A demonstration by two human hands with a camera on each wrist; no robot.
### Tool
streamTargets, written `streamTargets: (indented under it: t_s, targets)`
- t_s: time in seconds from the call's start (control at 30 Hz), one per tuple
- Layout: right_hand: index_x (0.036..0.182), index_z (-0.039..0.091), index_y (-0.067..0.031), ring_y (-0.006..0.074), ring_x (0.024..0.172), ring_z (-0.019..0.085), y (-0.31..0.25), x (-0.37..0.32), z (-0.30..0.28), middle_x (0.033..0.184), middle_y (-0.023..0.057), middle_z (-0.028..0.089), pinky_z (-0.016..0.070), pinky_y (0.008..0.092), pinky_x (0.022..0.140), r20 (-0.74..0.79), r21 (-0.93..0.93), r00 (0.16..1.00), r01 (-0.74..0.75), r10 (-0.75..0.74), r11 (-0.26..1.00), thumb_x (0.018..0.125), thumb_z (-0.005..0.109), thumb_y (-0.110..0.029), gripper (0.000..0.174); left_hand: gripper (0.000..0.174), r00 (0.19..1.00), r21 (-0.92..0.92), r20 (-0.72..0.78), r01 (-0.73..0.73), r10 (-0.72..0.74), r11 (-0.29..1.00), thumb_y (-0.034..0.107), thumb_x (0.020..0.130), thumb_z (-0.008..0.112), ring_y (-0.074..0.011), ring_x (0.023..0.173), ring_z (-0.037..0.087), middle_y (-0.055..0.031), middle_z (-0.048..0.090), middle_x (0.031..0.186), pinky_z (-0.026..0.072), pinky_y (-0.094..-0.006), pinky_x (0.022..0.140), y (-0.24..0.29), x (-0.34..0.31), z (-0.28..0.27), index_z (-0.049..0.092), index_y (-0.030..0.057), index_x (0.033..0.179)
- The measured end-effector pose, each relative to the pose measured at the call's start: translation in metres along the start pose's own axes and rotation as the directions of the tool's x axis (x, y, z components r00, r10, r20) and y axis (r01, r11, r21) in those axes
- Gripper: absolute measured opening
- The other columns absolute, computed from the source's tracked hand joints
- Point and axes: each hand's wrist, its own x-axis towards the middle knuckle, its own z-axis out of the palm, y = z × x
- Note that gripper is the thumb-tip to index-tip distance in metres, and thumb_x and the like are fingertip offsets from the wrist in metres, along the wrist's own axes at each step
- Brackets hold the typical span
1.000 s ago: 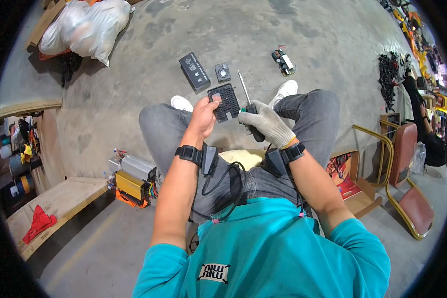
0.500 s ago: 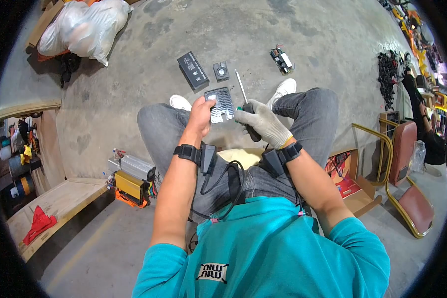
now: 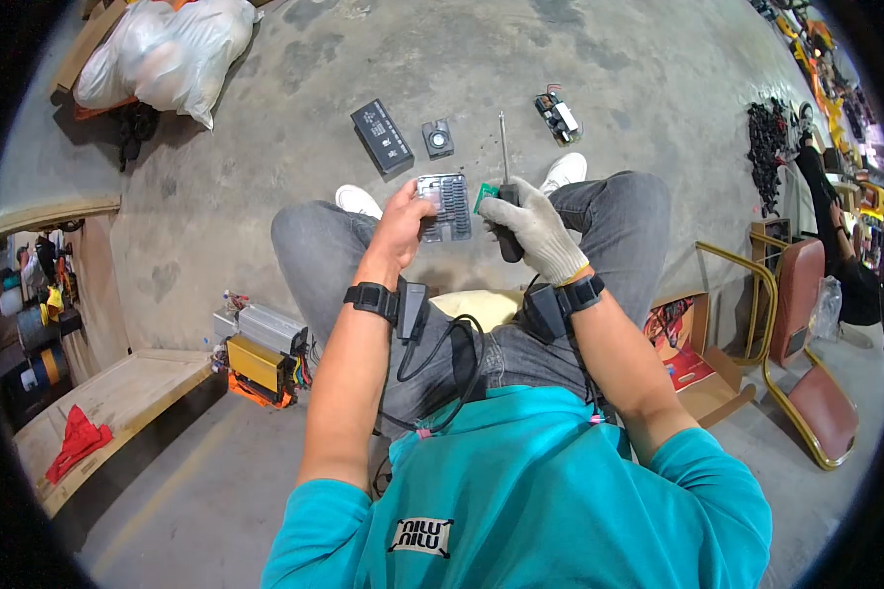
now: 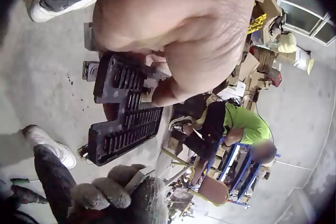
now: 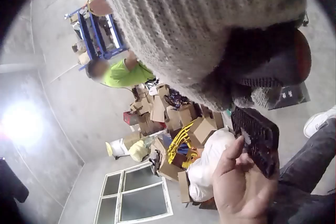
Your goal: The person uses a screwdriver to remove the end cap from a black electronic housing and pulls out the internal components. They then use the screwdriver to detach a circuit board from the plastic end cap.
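Observation:
My bare left hand [image 3: 401, 224] grips a black slotted plastic cover [image 3: 454, 208] by its left edge, thumb over its face. In the left wrist view the cover [image 4: 139, 121] shows rows of slots and a square notch. My right hand [image 3: 542, 234], in a knitted grey glove, holds a screwdriver [image 3: 505, 147] by its dark handle, with the shaft pointing away from me. A small green circuit board [image 3: 485, 194] is pinched at the same hand's fingertips, just right of the cover. The glove hides part of the board.
On the concrete floor ahead lie a black box [image 3: 383, 137], a small dark square part [image 3: 438, 138] and a circuit assembly [image 3: 558, 118]. A metal-cased unit [image 3: 260, 348] stands left, a cardboard box [image 3: 717, 373] and a chair [image 3: 800, 324] right. Another person [image 4: 247, 124] sits further off.
My right hand has drawn away to the right from the cover, with the screwdriver turned more upright and more of the green board showing. The cover has tilted in my left hand.

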Motion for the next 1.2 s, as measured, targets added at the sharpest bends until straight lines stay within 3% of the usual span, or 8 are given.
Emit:
streamTargets:
  t_s: [0.13, 0.23, 0.53, 0.63, 0.7, 0.93, 1.2]
  targets:
    - [0.116, 0.057, 0.0018, 0.0097, 0.070, 0.057, -0.001, 0.000, -0.001, 0.085, 0.0035, 0.060, 0.0482, 0.0235, 0.064, 0.005, 0.009, 1.000, -0.018, 0.018, 1.000, 0.088, 0.068, -0.020, 0.037, 0.055, 0.998, 0.119, 0.021, -0.069, 0.067, 0.991, -0.008, 0.087, 0.051, -0.0184, 0.108, 0.064, -0.0126, 0.064, 0.120, 0.0515, -0.0313, 0.096, -0.003, -0.001, 0.007, 0.042, -0.0048, 0.141]
    - [0.117, 0.057, 0.0012, 0.0093, 0.069, 0.057, -0.008, -0.002, 0.001, 0.085, 0.0038, 0.061, 0.0477, 0.0234, 0.063, 0.011, 0.001, 0.999, -0.053, 0.053, 0.999, 0.087, 0.070, -0.021, 0.040, 0.065, 0.998, 0.160, -0.032, -0.044, 0.050, 0.986, -0.011, 0.082, 0.052, -0.0182, 0.106, 0.064, -0.0130, 0.065, 0.120, 0.0523, -0.0300, 0.091, -0.003, -0.001, 0.010, 0.035, -0.0053, 0.144]
    - [0.112, 0.060, 0.0007, 0.0084, 0.066, 0.056, -0.001, 0.000, 0.002, 0.083, 0.0033, 0.061, 0.0467, 0.0231, 0.060, -0.061, -0.057, 0.997, -0.051, 0.048, 0.997, 0.086, 0.071, -0.022, 0.036, 0.047, 1.000, 0.233, -0.011, 0.001, 0.002, 0.972, -0.004, 0.092, 0.055, -0.0158, 0.104, 0.064, -0.0126, 0.064, 0.123, 0.0546, -0.0288, 0.086, -0.005, -0.002, 0.008, 0.043, -0.0027, 0.138]
    - [0.114, 0.063, 0.0013, 0.0099, 0.063, 0.060, 0.005, 0.002, 0.002, 0.081, 0.0057, 0.067, 0.0474, 0.0251, 0.053, -0.112, -0.084, 0.994, 0.008, -0.017, 0.996, 0.084, 0.074, -0.027, 0.042, 0.043, 0.999, 0.205, 0.041, 0.026, -0.036, 0.978, -0.004, 0.094, 0.053, -0.0154, 0.104, 0.064, -0.0114, 0.064, 0.124, 0.0566, -0.0309, 0.084, -0.005, -0.002, 0.010, 0.046, 0.0004, 0.137]
    - [0.110, 0.062, 0.0024, 0.0084, 0.064, 0.057, 0.000, 0.000, 0.004, 0.080, 0.0033, 0.063, 0.0469, 0.0233, 0.058, -0.139, -0.129, 0.990, -0.030, 0.012, 0.991, 0.087, 0.071, -0.021, 0.034, 0.040, 0.998, 0.244, 0.041, 0.033, -0.044, 0.969, -0.003, 0.095, 0.053, -0.0168, 0.106, 0.064, -0.0110, 0.065, 0.122, 0.0574, -0.0331, 0.082, -0.004, -0.004, 0.012, 0.049, 0.0022, 0.135]
    - [0.107, 0.064, 0.0027, 0.0078, 0.065, 0.060, 0.002, 0.000, 0.006, 0.079, 0.0028, 0.064, 0.0483, 0.0233, 0.058, -0.200, -0.180, 0.978, 0.016, -0.053, 0.984, 0.087, 0.073, -0.023, 0.033, 0.037, 0.994, 0.246, 0.085, 0.043, -0.065, 0.968, 0.001, 0.098, 0.054, -0.0164, 0.104, 0.064, -0.0100, 0.065, 0.121, 0.0572, -0.0325, 0.084, -0.007, -0.004, 0.012, 0.049, 0.0023, 0.134]
    - [0.108, 0.066, 0.0010, 0.0141, 0.069, 0.067, 0.015, 0.005, 0.003, 0.080, 0.0099, 0.070, 0.0527, 0.0289, 0.063, -0.191, -0.376, 0.966, 0.094, -0.176, 0.922, 0.082, 0.076, -0.029, 0.041, 0.040, 0.982, 0.249, 0.178, 0.020, -0.066, 0.968, 0.000, 0.097, 0.054, -0.0142, 0.105, 0.063, -0.0080, 0.065, 0.122, 0.0561, -0.0314, 0.085, -0.008, -0.004, 0.013, 0.048, 0.0020, 0.137]
